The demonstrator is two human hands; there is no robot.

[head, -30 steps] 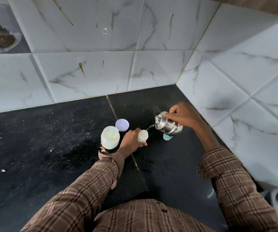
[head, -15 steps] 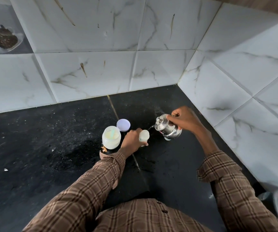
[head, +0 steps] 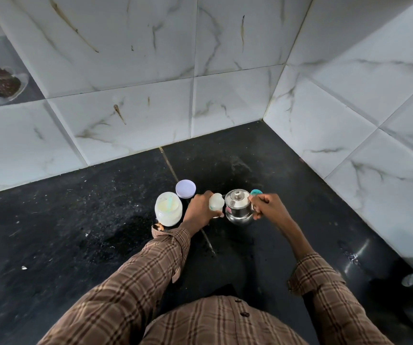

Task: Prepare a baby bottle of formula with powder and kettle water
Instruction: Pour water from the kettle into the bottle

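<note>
Wrapped around the baby bottle (head: pixel 216 204), my left hand (head: pixel 198 212) holds it upright on the black counter (head: pixel 76 232). My right hand (head: pixel 266 207) grips the handle of the steel kettle (head: pixel 237 207), which stands upright just beside the bottle. To the left stands the open powder jar (head: pixel 168 208), its lid (head: pixel 185 188) lying behind it.

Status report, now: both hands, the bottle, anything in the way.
Left hand wrapped around baby bottle, upright on counter. Right hand grips kettle handle, kettle upright beside bottle. Open powder jar and lid left, clear.
</note>
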